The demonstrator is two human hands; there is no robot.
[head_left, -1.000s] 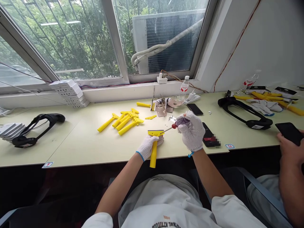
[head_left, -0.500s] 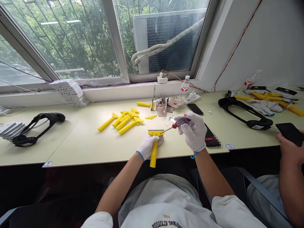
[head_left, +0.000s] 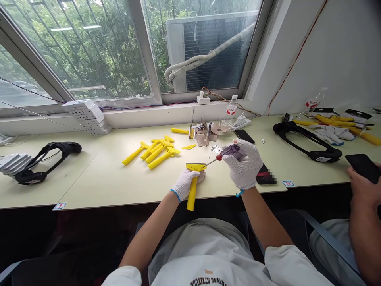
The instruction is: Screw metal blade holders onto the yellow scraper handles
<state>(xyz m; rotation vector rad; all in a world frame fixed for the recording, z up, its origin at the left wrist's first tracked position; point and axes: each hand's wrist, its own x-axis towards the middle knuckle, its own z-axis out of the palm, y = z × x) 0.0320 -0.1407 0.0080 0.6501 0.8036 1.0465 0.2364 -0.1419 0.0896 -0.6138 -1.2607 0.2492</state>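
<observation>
My left hand point(head_left: 188, 182), in a white knit glove, is closed around a yellow scraper point(head_left: 192, 194) just below its wide head. The scraper's handle points toward me and reaches past the table edge. In my gloved right hand point(head_left: 244, 165) is a screwdriver point(head_left: 229, 151) with a clear purplish handle and a red collar. Its shaft slants down to the left, and the tip meets the right side of the scraper head. Several yellow scrapers point(head_left: 159, 151) lie in a group to the left. Tiny screws point(head_left: 214, 148) are scattered behind the screwdriver.
Cardboard packaging point(head_left: 203, 137), a water bottle point(head_left: 231, 109) and a phone point(head_left: 244, 136) are at the back. Black headsets lie left point(head_left: 49, 163) and right point(head_left: 309, 143). A red and black box point(head_left: 266, 177) is beside my right wrist. Another person's hand point(head_left: 357, 176) holds a phone at far right.
My right hand has turned around the screwdriver handle, and its wrist has shifted slightly. The tip stays at the scraper head. My left hand and the scraper have barely moved.
</observation>
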